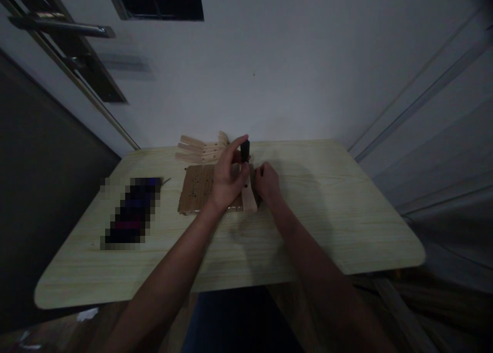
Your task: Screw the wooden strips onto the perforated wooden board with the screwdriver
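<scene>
My left hand (227,178) grips a small black upright block-shaped thing (245,150), with the index finger on its top and the thumb near its base. Beneath that hand lies a corrugated cardboard piece (197,188) with several dark holes or marks. A pale wooden piece (248,199) with a dark hole rests across the cardboard's right end, close to my left thumb. My right hand (266,182) is closed beside the wooden piece; anything inside its fingers is hidden. What the black thing's lower end touches is hard to make out.
Several pale wooden pieces (202,150) with holes lie fanned out behind the cardboard. A dark, pixelated flat object (133,214) lies at the left of the wood-grain table (346,229). A white door (292,60) with a metal handle (77,29) stands behind the table.
</scene>
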### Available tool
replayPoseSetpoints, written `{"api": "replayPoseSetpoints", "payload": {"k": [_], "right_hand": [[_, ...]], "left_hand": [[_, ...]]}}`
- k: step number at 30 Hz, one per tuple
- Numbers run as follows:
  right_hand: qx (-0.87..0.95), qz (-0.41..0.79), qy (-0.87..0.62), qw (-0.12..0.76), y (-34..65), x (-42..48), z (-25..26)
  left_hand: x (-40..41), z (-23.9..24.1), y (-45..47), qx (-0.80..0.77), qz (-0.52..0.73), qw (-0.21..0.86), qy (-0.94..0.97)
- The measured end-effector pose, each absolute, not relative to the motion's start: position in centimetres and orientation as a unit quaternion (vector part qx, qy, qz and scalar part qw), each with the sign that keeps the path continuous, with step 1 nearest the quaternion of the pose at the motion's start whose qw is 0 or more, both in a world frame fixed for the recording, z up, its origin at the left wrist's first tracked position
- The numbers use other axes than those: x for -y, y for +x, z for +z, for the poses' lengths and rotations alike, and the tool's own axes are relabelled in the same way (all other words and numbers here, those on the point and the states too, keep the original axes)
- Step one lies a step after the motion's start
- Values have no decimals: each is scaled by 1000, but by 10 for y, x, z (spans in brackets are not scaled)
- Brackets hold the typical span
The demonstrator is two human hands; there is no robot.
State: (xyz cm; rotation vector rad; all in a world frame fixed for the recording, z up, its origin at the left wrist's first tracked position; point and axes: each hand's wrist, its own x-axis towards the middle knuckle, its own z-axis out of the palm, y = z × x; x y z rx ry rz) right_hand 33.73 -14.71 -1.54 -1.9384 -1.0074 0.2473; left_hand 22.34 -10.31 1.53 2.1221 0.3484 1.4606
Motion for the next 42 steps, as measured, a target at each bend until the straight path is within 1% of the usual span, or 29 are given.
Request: {"api": "replayPoseSetpoints", "payload": {"k": [8,13,24,31,38,42], "right_hand": [[425,119,-789,427,342,143,-13],[437,123,-782,428,345,140,-14],[445,104,-783,422,345,142,-15],[452,70,-786,416,342,147,-14],[434,56,-785,439,339,148,-9],[457,61,-781,421,339,150,-7]], "left_hand": [[102,15,222,-125,533,270,792],[103,15,222,-124,533,265,794],[102,12,222,-127,541,255,791],[103,13,222,-126,546,254,789],[103,14,222,-125,547,244,791],[103,15,223,-124,550,242,789]]}}
